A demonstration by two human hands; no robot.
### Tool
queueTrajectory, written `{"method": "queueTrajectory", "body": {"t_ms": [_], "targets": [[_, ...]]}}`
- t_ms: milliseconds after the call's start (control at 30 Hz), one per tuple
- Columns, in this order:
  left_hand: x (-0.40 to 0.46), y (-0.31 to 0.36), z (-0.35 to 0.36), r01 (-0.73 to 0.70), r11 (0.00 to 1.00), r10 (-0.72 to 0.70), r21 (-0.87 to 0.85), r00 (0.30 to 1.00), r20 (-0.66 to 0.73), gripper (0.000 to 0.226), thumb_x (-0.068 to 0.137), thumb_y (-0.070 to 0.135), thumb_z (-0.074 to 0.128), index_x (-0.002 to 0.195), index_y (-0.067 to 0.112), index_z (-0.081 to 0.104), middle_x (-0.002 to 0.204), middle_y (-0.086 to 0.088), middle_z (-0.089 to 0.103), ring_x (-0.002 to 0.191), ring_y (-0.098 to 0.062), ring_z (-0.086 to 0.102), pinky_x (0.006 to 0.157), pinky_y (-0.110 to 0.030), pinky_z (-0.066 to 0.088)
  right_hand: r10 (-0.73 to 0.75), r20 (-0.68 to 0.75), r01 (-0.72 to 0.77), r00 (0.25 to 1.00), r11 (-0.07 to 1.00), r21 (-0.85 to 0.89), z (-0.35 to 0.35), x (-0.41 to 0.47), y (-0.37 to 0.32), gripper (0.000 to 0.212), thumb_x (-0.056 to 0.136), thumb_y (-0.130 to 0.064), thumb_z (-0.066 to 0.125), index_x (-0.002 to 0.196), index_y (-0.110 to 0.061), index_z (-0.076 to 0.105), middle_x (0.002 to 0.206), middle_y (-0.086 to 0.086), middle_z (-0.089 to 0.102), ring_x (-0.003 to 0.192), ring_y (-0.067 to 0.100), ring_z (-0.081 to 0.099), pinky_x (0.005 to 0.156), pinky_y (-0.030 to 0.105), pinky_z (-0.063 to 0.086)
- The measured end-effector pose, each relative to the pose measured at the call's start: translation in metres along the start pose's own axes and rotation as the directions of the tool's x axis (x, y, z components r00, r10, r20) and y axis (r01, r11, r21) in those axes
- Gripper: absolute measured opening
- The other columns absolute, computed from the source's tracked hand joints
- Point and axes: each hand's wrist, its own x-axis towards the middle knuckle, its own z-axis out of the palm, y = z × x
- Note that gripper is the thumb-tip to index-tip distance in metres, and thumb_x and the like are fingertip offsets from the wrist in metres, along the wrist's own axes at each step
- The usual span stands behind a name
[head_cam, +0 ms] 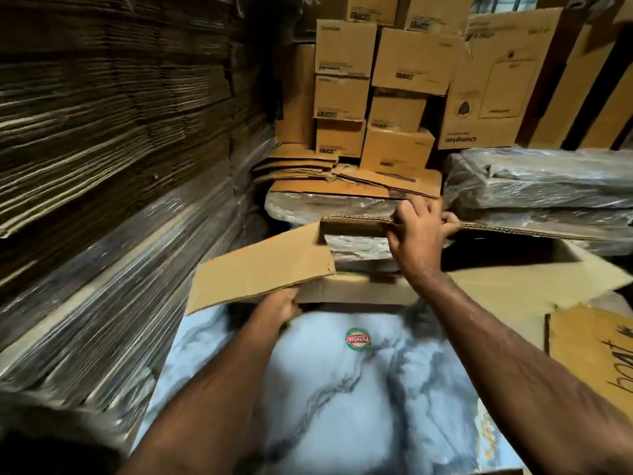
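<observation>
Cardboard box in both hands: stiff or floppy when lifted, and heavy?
Probably light: the cardboard box looks empty. Its corrugated panels seem stiff, but the open flap would likely swing. The left hand and right hand grip opposite edges, so it may skew.

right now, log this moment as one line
item: cardboard box, flaps open | left grip holds near wall under left flap | right grip pinches far flap | below: marbled surface

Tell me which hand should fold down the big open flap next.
Probably left. The left hand grips the box under the big flap; the right hand is busy pinching the far flap.
</observation>
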Motion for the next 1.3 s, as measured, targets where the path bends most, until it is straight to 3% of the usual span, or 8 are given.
{"method": "queueTrajectory", "body": {"t_ms": [200,300,467,633,833,900,1100,1300], "targets": [[0.023,-0.042,-0.094,-0.425,0.825,0.524,0.371,0.822,-0.223,0.036,0.096,0.017,0.058,0.124,-0.006,0.060,0.128,-0.026,0.059,0.120,-0.037,0.056,0.104,-0.062,0.039,0.036,0.076,-0.033,0.996,0.998,-0.045,0.015,-0.043,0.031,0.030,0.070,-0.022,0.079,0.088,-0.021,0.055,0.100,0.002,0.056,0.098,0.026,0.044,0.084,0.046,0.027],[0.037,-0.066,-0.123,-0.332,0.931,0.356,0.151,0.918,-0.176,0.033,0.097,0.025,0.053,0.128,0.015,0.057,0.090,-0.002,0.072,0.088,-0.021,0.071,0.077,-0.042,0.060,0.017,0.118,-0.010,0.993,0.998,-0.060,0.016,-0.061,0.037,0.031,0.068,-0.019,0.080,0.089,-0.020,0.056,0.102,0.002,0.058,0.100,0.028,0.047,0.085,0.044,0.025],[0.044,-0.087,-0.151,-0.212,0.966,0.159,-0.149,0.939,-0.305,0.025,0.092,0.020,0.043,0.069,0.022,0.053,0.039,0.011,0.034,0.032,-0.005,0.030,0.036,-0.011,0.027,-0.081,0.286,0.106,0.955,0.991,-0.076,0.030,-0.105,0.046,0.035,0.065,-0.014,0.083,0.081,-0.020,0.053,0.079,0.002,0.061,0.075,0.028,0.059,0.075,0.040,0.035],[0.042,-0.101,-0.162,-0.073,0.876,-0.079,-0.477,0.954,-0.290,0.034,0.100,0.043,0.037,0.115,0.018,0.054,0.108,-0.009,0.059,0.099,-0.024,0.055,0.094,-0.037,0.046,-0.045,0.746,0.269,0.664,0.946,-0.181,0.048,-0.177,0.054,0.019,0.088,-0.014,0.060,0.106,-0.018,0.060,0.103,0.007,0.064,0.095,0.032,0.062,0.074,0.037,0.045],[0.052,-0.113,-0.167,0.049,0.946,-0.148,-0.321,0.945,-0.293,0.032,0.106,0.010,0.033,0.130,0.009,0.055,0.119,-0.013,0.068,0.097,-0.013,0.071,0.086,-0.017,0.052,0.065,0.956,0.104,0.285,0.990,-0.099,0.060,-0.207,0.042,0.027,0.088,-0.030,0.056,0.114,-0.025,0.061,0.121,0.006,0.059,0.113,0.031,0.057,0.087,0.035,0.045],[0.046,-0.115,-0.164,0.061,0.953,-0.157,-0.297,0.936,-0.314,0.016,0.104,0.012,0.042,0.105,0.009,0.057,0.082,-0.011,0.065,0.056,-0.009,0.068,0.059,-0.016,0.056,0.057,0.948,0.043,0.314,0.996,-0.074,0.065,-0.208,0.031,0.033,0.089,-0.033,0.056,0.121,-0.024,0.060,0.126,0.006,0.059,0.115,0.031,0.057,0.089,0.037,0.048],[0.059,-0.121,-0.193,0.035,0.979,-0.101,-0.203,0.940,-0.325,0.021,0.099,0.014,0.051,0.119,0.010,0.056,0.083,-0.007,0.057,0.069,-0.016,0.057,0.060,-0.024,0.052,-0.035,0.924,0.047,0.382,0.999,0.018,0.090,-0.216,-0.009,0.049,0.093,-0.040,0.055,0.138,-0.021,0.046,0.139,0.006,0.049,0.123,0.033,0.050,0.094,0.042,0.045],[0.057,-0.141,-0.205,0.277,0.850,-0.194,0.449,0.956,-0.222,0.015,0.095,0.012,0.059,0.090,-0.002,0.061,0.065,-0.014,0.060,0.051,-0.023,0.054,0.052,-0.027,0.047,-0.076,0.888,0.011,0.454,0.997,0.080,0.109,-0.224,-0.051,0.063,0.093,-0.057,0.052,0.145,-0.025,0.036,0.147,0.008,0.038,0.133,0.032,0.040,0.101,0.048,0.040]]}}
